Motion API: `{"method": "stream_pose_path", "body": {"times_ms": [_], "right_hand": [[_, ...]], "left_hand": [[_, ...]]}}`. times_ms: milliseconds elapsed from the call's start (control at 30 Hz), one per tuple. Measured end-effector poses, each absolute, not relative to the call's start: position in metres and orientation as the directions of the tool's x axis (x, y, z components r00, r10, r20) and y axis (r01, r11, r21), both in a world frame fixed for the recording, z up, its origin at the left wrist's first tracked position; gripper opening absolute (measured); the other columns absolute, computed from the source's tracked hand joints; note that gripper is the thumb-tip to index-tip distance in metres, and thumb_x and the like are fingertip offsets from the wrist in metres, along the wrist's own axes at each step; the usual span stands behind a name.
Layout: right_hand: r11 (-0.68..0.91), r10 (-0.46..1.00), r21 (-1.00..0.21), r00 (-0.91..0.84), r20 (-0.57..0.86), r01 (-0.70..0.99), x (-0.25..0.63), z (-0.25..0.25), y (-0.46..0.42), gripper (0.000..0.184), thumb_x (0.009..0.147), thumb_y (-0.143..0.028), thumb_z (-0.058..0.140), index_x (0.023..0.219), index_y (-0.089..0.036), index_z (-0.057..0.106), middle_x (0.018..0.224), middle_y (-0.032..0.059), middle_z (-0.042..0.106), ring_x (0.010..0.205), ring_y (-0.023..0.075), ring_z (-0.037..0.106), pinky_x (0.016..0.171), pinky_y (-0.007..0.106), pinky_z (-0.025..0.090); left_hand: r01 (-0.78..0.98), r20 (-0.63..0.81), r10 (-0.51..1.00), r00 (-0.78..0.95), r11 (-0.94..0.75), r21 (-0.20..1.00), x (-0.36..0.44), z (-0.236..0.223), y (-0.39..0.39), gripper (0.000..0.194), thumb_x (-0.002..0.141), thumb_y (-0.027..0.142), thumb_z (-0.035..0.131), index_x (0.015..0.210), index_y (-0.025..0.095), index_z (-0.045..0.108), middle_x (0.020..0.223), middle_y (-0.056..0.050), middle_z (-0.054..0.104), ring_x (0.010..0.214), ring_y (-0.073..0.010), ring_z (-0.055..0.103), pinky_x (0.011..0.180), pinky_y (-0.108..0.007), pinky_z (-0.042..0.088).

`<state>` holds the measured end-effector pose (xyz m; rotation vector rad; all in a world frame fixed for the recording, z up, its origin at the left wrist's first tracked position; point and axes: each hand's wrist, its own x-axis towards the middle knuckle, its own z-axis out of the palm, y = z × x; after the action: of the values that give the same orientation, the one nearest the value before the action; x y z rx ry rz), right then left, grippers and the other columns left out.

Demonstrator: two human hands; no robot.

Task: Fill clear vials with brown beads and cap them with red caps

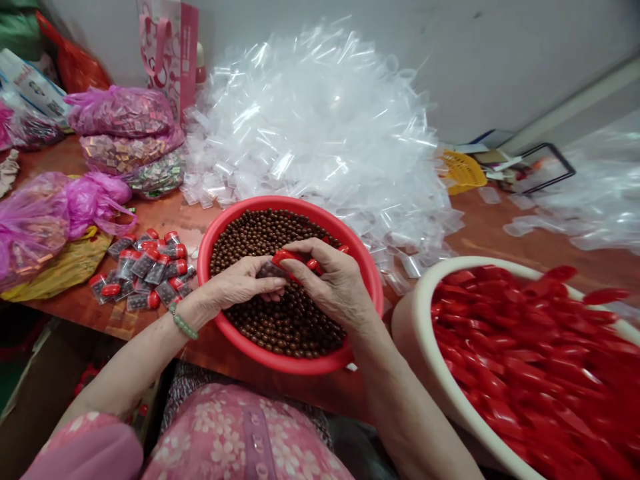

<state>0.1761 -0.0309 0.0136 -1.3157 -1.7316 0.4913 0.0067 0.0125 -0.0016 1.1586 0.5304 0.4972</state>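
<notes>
My left hand (245, 283), with a green bead bracelet at the wrist, is closed round a small clear plastic container (270, 269), partly hidden by the fingers. Thumb and fingers of my right hand (337, 283) pinch a red cap (283, 256) at the container's mouth. More red pieces show by the right fingers; whether they are held or lie in the bowl, I cannot tell. Both hands are above a red bowl (374, 293) full of shiny brown balls (295, 333). Left of the bowl lies a heap of filled, red-capped containers (145, 267).
Behind the bowl rises a large pile of clear plastic containers (320, 113). A cream tub (425, 307) of red plastic pieces (530, 367) stands at right. Pink plastic bags (125, 113) crowd the left. A yellow basket (463, 171) sits at the back right.
</notes>
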Motion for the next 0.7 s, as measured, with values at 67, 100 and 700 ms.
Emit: {"method": "stream_pose_path", "body": {"times_ms": [67, 100, 700], "right_hand": [[0.347, 0.910, -0.764, 0.002, 0.414, 0.544, 0.172, 0.013, -0.032, 0.012, 0.087, -0.032, 0.063, 0.094, -0.022, 0.066, 0.087, 0.0034, 0.072, 0.079, 0.0183, 0.067, 0.074, 0.033, 0.056], [0.340, 0.906, -0.782, 0.039, 0.421, 0.523, 0.170, 0.012, -0.033, 0.012, 0.087, -0.032, 0.063, 0.094, -0.022, 0.066, 0.087, 0.0030, 0.073, 0.079, 0.0180, 0.067, 0.074, 0.033, 0.056], [0.471, 0.862, -0.504, -0.257, 0.437, 0.724, 0.166, 0.009, -0.040, 0.058, 0.077, -0.049, 0.072, 0.121, -0.017, 0.053, 0.109, 0.0148, 0.068, 0.099, 0.0290, 0.067, 0.084, 0.042, 0.054]], "left_hand": [[-0.085, -0.131, 0.599, 0.790, 0.319, 0.944, 0.008, -0.002, 0.012, 0.048, 0.066, 0.054, 0.079, 0.085, 0.013, 0.059, 0.067, 0.002, 0.059, 0.059, -0.0084, 0.054, 0.061, -0.024, 0.044], [-0.082, -0.128, 0.587, 0.799, 0.317, 0.945, 0.009, -0.002, 0.012, 0.048, 0.067, 0.055, 0.078, 0.082, 0.014, 0.059, 0.066, 0.002, 0.058, 0.058, -0.0084, 0.053, 0.061, -0.024, 0.044], [-0.136, -0.144, 0.626, 0.767, 0.378, 0.916, 0.007, -0.006, 0.011, 0.046, 0.067, 0.054, 0.079, 0.068, 0.012, 0.059, 0.063, 0.001, 0.056, 0.057, -0.0077, 0.049, 0.057, -0.023, 0.039]]}}
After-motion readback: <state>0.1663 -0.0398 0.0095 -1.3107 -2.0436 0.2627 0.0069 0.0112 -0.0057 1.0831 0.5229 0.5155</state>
